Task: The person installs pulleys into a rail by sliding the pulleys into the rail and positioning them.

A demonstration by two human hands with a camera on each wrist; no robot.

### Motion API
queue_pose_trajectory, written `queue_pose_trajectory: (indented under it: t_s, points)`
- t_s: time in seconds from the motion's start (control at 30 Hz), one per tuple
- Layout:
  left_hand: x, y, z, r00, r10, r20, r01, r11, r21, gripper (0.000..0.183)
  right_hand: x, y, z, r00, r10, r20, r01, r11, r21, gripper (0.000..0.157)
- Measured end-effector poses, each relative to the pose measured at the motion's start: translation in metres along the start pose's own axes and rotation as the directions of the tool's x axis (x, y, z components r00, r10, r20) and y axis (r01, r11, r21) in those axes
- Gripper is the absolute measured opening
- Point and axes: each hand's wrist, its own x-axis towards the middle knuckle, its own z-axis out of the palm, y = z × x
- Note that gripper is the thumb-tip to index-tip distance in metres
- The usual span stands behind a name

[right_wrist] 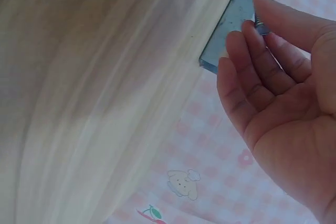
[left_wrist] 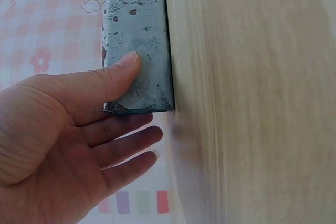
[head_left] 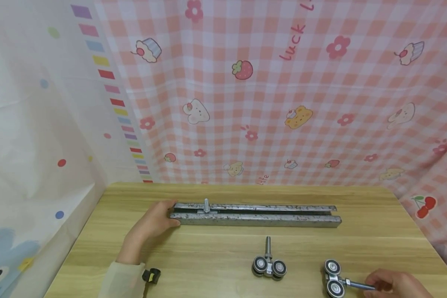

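A long grey metal channel rail [head_left: 260, 221], scuffed and spotted with rust, lies across the wooden table with its slot upward. My left hand [head_left: 154, 219] grips its left end; in the left wrist view the thumb [left_wrist: 121, 72] presses the side wall. Out of the slot near that end stands a threaded bolt [head_left: 206, 205]; what it is fixed to inside is mostly hidden. My right hand [head_left: 398, 283] pinches the threaded stem of a roller trolley [head_left: 334, 278] at the lower right. Another roller trolley [head_left: 269, 267], wheels toward me, lies between the hands.
The wooden table [head_left: 208, 256] ends at a pink checked cloth [head_left: 268, 95] hanging behind it. A white dotted cloth [head_left: 41, 124] hangs on the left. A black strap piece [head_left: 151, 276] sits at the left sleeve cuff.
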Motion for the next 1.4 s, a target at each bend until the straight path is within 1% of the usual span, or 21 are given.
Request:
queue_pose_trajectory:
  t_s: [0.07, 0.17, 0.23, 0.3, 0.43, 0.57, 0.67, 0.7, 0.8, 0.87, 0.9, 1.0, 1.1, 1.17, 1.23, 1.33, 1.4]
  points:
    - [0.000, 0.000, 0.000, 1.000, -0.005, 0.005, 0.005, 1.000, -0.002, 0.064, -0.001, -0.002, -0.002, 1.000, -0.002, -0.004, 0.002, 1.000, 0.010, 0.006]
    - [0.000, 0.001, 0.000, 1.000, -0.009, 0.005, 0.009, 1.000, -0.005, 0.064, -0.001, -0.004, -0.004, 0.999, -0.030, -0.023, 0.030, 0.999, 0.020, 0.005]
    - [0.000, 0.001, 0.000, 1.000, -0.008, 0.004, 0.008, 1.000, -0.005, 0.064, -0.002, -0.005, -0.004, 0.997, -0.065, -0.048, 0.067, 0.997, 0.041, 0.004]
    - [0.000, 0.001, 0.000, 1.000, -0.011, 0.002, 0.011, 1.000, -0.012, 0.064, -0.002, -0.006, -0.003, 0.988, -0.129, -0.087, 0.134, 0.990, 0.046, 0.004]
    - [0.001, 0.000, 0.001, 1.000, -0.014, 0.001, 0.014, 1.000, -0.015, 0.064, -0.003, -0.012, 0.001, 0.964, -0.199, -0.177, 0.210, 0.976, 0.050, 0.006]
    - [0.000, 0.001, 0.000, 1.000, -0.011, 0.001, 0.011, 1.000, -0.014, 0.064, -0.003, -0.024, 0.007, 0.956, -0.160, -0.247, 0.175, 0.984, 0.040, 0.006]
    - [-0.001, 0.001, 0.000, 1.000, -0.009, 0.002, 0.009, 1.000, -0.012, 0.064, -0.002, -0.032, 0.011, 0.947, -0.144, -0.288, 0.163, 0.986, 0.043, 0.007]
    - [-0.001, 0.001, 0.000, 1.000, -0.012, 0.002, 0.012, 1.000, -0.015, 0.064, -0.002, -0.034, 0.012, 0.942, -0.150, -0.301, 0.171, 0.984, 0.045, 0.008]
    - [-0.001, 0.002, 0.000, 1.000, -0.014, 0.005, 0.014, 1.000, -0.015, 0.065, -0.001, -0.039, 0.016, 0.923, -0.180, -0.340, 0.209, 0.977, 0.050, 0.010]
    - [-0.002, 0.002, 0.000, 1.000, -0.015, 0.007, 0.015, 1.000, -0.013, 0.065, 0.000, -0.043, 0.019, 0.910, -0.188, -0.370, 0.218, 0.975, 0.040, 0.013]
    - [-0.002, 0.002, 0.000, 1.000, -0.015, 0.006, 0.016, 1.000, -0.013, 0.065, 0.001, -0.045, 0.020, 0.902, -0.191, -0.386, 0.220, 0.975, 0.032, 0.015]
    - [-0.002, 0.001, 0.000, 1.000, -0.016, 0.005, 0.016, 1.000, -0.013, 0.064, 0.003, -0.051, 0.024, 0.890, -0.178, -0.420, 0.202, 0.979, 0.011, 0.019]
    - [-0.002, 0.002, 0.000, 1.000, -0.016, 0.004, 0.016, 1.000, -0.018, 0.065, 0.005, -0.055, 0.028, 0.866, -0.207, -0.456, 0.226, 0.974, -0.013, 0.025]
    - [-0.002, 0.002, 0.000, 1.000, -0.015, 0.005, 0.016, 1.000, -0.021, 0.065, 0.007, -0.058, 0.029, 0.854, -0.220, -0.471, 0.231, 0.972, -0.036, 0.026]
    - [-0.001, 0.001, 0.000, 1.000, -0.014, 0.005, 0.014, 1.000, -0.020, 0.065, 0.008, -0.062, 0.031, 0.850, -0.228, -0.475, 0.232, 0.971, -0.052, 0.028]
    - [0.000, 0.001, 0.000, 1.000, -0.017, 0.007, 0.017, 1.000, -0.019, 0.066, 0.009, -0.068, 0.032, 0.863, -0.212, -0.459, 0.206, 0.977, -0.063, 0.028]
    - [0.000, 0.001, 0.000, 1.000, -0.021, 0.009, 0.021, 1.000, -0.019, 0.066, 0.010, -0.070, 0.033, 0.871, -0.211, -0.443, 0.207, 0.977, -0.058, 0.028]
